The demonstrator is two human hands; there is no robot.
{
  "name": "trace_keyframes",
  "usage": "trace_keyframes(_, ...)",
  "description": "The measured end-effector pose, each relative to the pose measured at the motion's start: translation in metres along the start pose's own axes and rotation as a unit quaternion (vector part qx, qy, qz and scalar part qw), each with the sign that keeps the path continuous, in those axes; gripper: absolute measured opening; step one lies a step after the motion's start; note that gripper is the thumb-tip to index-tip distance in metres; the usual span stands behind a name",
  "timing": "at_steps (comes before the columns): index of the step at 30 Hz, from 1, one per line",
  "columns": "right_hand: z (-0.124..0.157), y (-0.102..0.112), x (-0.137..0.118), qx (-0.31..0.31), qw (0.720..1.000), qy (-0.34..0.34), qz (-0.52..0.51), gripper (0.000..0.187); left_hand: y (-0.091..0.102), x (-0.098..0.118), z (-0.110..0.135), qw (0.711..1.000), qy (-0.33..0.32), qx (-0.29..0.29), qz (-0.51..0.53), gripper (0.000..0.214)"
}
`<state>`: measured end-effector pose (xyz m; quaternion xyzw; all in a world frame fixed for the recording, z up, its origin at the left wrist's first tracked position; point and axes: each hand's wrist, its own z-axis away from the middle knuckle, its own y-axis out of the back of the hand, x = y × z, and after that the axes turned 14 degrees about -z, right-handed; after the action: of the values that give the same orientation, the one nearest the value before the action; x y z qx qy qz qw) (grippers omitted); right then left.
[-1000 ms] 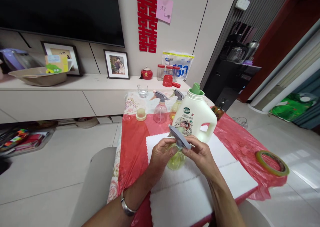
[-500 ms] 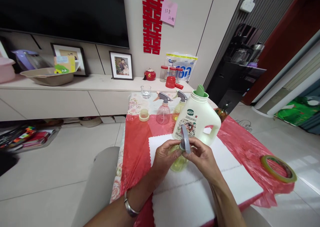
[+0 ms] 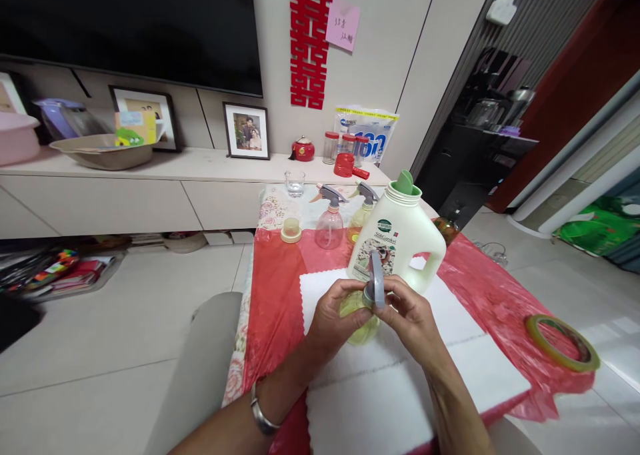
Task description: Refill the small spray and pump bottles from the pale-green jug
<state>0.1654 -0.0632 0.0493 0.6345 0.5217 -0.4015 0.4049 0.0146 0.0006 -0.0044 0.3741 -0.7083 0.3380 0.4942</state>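
A yellow-tinted spray bottle [image 3: 363, 333] stands on the white sheet in front of me, with a grey trigger head [image 3: 377, 287] at its top. My left hand [image 3: 334, 318] is closed around the bottle's upper body. The fingers of my right hand [image 3: 409, 311] are closed at the trigger head and its collar; their tips are partly hidden. Just behind the bottle rises a large pale-green jug [image 3: 400, 231] with a green spout and a side handle. Beyond it are a pink spray bottle [image 3: 330, 229] and another yellowish spray bottle [image 3: 359, 220].
A pale yellow cap [image 3: 291, 231] and a glass cup [image 3: 295, 184] sit at the table's far left. Red plastic [image 3: 277, 295] lies under the white sheet [image 3: 370, 401]. A tape roll [image 3: 563, 343] rests at the right edge. Behind stands a low cabinet [image 3: 210, 165] with jars.
The view has shifted slightly, so everything appears a little further right. Both hands stay on the spray bottle and its trigger head, with only small finger shifts.
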Motion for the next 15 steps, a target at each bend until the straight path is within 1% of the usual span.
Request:
trace_keyframes(4,0.000,-0.001,0.001,-0.005,1.000,0.018,0.007,0.022,-0.001,-0.001,0.001,1.000,0.005,0.000,-0.003,0.037)
trace_keyframes(9,0.001,-0.001,0.003,-0.007,0.999,0.049,0.017,0.022,-0.001,0.004,0.000,1.000,0.016,0.005,0.000,0.036)
trace_keyframes(15,0.001,-0.001,0.004,-0.002,0.999,0.042,0.024,0.023,-0.004,0.009,0.000,1.000,0.029,0.011,0.001,0.036)
